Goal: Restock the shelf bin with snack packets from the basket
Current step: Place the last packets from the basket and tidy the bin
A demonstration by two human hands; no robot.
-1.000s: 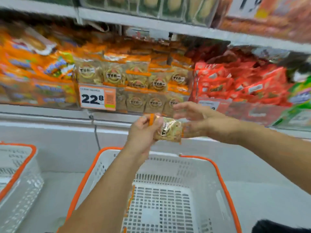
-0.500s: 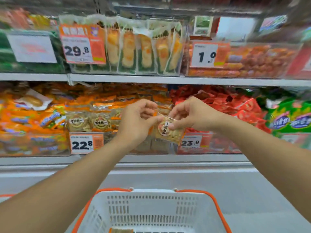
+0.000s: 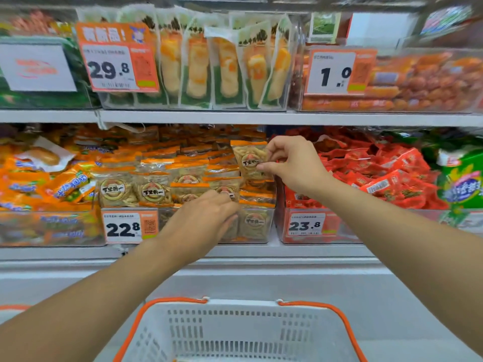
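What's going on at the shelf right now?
A person is restocking the clear shelf bin tagged 22.8 with snack packets. The right hand pinches one orange-topped snack packet above the bin's right end. The left hand reaches into the packets at the front of the bin; whether it grips one is unclear. The white basket with orange handles sits below.

Single head view, facing forward and down, close to shelf bin [image 3: 188, 226].
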